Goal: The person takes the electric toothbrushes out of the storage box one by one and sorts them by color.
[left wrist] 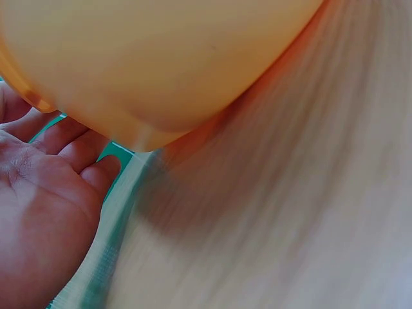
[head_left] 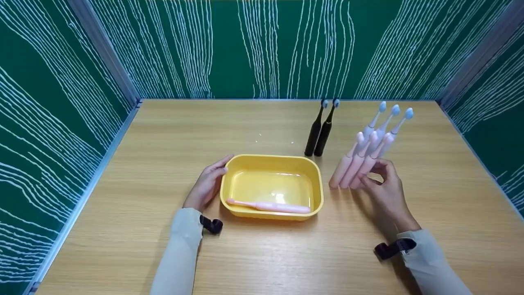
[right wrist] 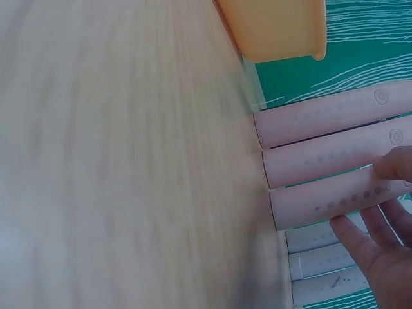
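Observation:
My left hand (head_left: 206, 184) touches the left outer side of a yellow basin (head_left: 270, 159), its fingers against the wall below the rim. In the basin, along the near side, lies a pink electric toothbrush (head_left: 282, 207). Farther right, three pink electric toothbrushes stand upright in a row. With thumb and fingertips, my right hand (head_left: 385, 192) pinches the handle of the rightmost pink toothbrush (right wrist: 322, 203), whose base is at the table. The other two pink toothbrushes (right wrist: 322, 154) stand close beside it.
Behind the pink row stand three pale toothbrushes (head_left: 380, 130) with light blue heads. Two black toothbrushes (head_left: 319, 133) stand upright behind the basin's right corner. Tiny white specks (head_left: 260, 134) dot the wooden table (head_left: 184, 131). Green panels (head_left: 225, 49) with white lines enclose the table.

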Demonstrator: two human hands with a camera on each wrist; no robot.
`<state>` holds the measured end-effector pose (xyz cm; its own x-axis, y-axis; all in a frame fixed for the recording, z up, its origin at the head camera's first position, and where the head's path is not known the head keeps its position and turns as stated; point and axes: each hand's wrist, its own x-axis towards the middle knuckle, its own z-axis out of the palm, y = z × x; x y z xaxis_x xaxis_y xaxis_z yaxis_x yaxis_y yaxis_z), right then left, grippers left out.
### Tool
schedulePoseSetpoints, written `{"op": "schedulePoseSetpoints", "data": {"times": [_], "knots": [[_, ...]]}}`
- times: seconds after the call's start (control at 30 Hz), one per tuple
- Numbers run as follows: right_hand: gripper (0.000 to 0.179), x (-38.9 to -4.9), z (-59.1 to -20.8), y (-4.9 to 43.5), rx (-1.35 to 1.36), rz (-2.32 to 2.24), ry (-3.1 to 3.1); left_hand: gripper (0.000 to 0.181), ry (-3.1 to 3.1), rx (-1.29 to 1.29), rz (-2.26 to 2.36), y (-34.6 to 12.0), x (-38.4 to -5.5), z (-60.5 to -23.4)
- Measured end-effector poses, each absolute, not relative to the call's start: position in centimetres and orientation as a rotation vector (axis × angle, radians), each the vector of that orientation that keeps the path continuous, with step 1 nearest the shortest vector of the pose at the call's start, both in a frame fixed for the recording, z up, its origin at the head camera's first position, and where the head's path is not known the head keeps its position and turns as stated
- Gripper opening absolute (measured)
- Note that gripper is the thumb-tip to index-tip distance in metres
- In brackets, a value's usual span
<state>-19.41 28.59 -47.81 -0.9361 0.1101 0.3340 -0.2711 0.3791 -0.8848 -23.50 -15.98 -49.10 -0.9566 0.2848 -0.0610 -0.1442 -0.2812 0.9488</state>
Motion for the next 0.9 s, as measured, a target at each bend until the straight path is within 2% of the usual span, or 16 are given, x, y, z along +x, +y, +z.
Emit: {"op": "schedulePoseSetpoints", "data": {"times": [0.4, 0.9], "knots": [[0.047, -19.4, -47.8, 28.6, 0.146, 1.573, -2.306, 0.051, 1.710, 0.161, 2.313, -15.9, -23.5, -49.0], [0.048, -18.1, -45.0, 27.0, 0.172, 1.617, -2.149, 0.051, 1.722, 0.167, 2.319, -16.0, -23.5, -49.1]]}}
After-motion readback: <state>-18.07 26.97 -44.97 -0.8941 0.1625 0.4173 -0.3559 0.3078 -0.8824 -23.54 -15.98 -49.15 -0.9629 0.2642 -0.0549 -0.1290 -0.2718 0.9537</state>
